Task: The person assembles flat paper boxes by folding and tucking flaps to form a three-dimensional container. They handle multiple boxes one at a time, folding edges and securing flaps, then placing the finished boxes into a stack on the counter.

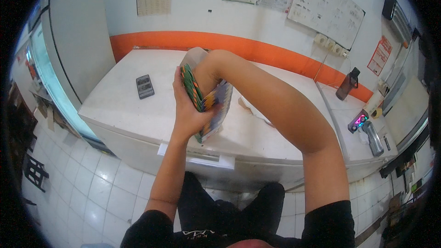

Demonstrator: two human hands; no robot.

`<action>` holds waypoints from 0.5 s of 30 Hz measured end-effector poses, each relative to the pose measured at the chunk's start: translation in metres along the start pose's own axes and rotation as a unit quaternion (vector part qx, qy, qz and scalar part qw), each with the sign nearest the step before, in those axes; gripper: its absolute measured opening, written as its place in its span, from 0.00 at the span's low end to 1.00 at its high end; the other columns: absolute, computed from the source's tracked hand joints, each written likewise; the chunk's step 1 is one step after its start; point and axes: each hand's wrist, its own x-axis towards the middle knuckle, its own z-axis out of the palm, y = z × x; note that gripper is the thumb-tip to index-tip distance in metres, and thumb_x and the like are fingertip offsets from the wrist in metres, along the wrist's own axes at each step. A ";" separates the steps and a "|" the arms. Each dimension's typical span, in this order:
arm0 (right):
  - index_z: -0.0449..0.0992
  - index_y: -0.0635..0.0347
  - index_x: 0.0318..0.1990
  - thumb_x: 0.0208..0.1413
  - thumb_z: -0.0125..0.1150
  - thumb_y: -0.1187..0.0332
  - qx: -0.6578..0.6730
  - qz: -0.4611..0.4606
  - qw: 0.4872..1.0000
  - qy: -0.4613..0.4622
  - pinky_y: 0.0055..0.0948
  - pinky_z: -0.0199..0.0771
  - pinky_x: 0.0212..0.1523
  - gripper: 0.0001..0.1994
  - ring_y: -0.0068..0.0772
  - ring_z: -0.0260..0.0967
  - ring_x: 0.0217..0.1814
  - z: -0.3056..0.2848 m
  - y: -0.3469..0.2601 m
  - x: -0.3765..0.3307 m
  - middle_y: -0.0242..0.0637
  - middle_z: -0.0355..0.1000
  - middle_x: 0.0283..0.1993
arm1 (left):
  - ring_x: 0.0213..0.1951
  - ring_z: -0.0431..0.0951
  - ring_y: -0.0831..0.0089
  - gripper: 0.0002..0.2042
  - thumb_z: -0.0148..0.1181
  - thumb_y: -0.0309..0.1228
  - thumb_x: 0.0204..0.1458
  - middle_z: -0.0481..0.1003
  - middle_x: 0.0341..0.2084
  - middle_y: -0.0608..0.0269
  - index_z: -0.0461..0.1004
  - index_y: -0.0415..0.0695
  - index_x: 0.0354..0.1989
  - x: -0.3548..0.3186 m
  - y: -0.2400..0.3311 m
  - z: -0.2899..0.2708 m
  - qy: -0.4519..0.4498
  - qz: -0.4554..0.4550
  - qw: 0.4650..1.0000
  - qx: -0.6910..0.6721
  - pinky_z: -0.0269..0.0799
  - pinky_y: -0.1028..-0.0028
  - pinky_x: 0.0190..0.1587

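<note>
A bundle of flat, colourful packets (220,98) stands tilted above the white worktop (121,94). Some have green and orange edges; another shows a blue and yellow zigzag pattern. My left hand (189,115) is closed around the bundle's near side, with the thumb across the patterned face. From above, my right hand (205,79) bends down at the wrist into the gap between the green and patterned sides. Its fingers are hidden inside. A pale translucent sheet or pouch (195,56) sticks up behind the right wrist.
A phone (145,87) lies on the worktop to the left. White paper (252,109) lies partly under my right forearm. On the right side surface stand a dark bottle (347,84), a lit device (358,121) and a grey dispenser-like object (372,139). A drawer-like white ledge (197,157) juts in front.
</note>
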 end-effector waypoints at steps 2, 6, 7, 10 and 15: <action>0.87 0.54 0.47 0.41 0.75 0.58 -0.004 -0.014 1.000 0.012 0.37 0.80 0.51 0.22 0.40 0.81 0.50 0.006 0.004 0.006 0.42 0.83 0.47 | 0.70 0.57 0.43 0.67 0.81 0.35 0.33 0.53 0.69 0.38 0.33 0.40 0.77 0.001 -0.002 0.002 0.006 -0.005 1.000 -0.004 0.53 0.54 0.72; 0.87 0.54 0.47 0.41 0.74 0.60 -0.002 -0.032 0.999 0.019 0.38 0.79 0.51 0.21 0.41 0.81 0.51 0.010 0.007 0.011 0.43 0.83 0.48 | 0.70 0.56 0.44 0.68 0.81 0.34 0.33 0.52 0.70 0.37 0.31 0.40 0.77 0.004 -0.002 0.002 -0.009 -0.011 0.999 -0.040 0.53 0.55 0.73; 0.84 0.53 0.51 0.44 0.73 0.58 0.024 -0.001 1.000 -0.001 0.40 0.78 0.53 0.24 0.42 0.79 0.54 0.003 0.003 0.005 0.42 0.81 0.51 | 0.71 0.56 0.44 0.68 0.81 0.34 0.33 0.52 0.70 0.36 0.30 0.40 0.77 0.004 -0.001 0.000 -0.012 -0.014 0.999 -0.046 0.52 0.55 0.73; 0.78 0.52 0.61 0.51 0.69 0.55 0.170 0.051 0.984 0.000 0.42 0.75 0.56 0.29 0.41 0.75 0.58 -0.009 -0.001 -0.020 0.41 0.78 0.57 | 0.72 0.54 0.46 0.69 0.82 0.35 0.34 0.51 0.70 0.35 0.29 0.40 0.77 0.001 0.002 -0.006 -0.020 -0.035 0.997 -0.066 0.51 0.56 0.74; 0.81 0.56 0.55 0.57 0.64 0.61 0.414 0.008 0.854 0.314 0.34 0.76 0.51 0.19 0.33 0.76 0.54 0.015 0.029 -0.058 0.39 0.80 0.52 | 0.73 0.51 0.47 0.69 0.82 0.38 0.34 0.45 0.72 0.34 0.28 0.38 0.77 -0.010 -0.011 -0.010 -0.024 -0.020 0.998 -0.048 0.50 0.55 0.74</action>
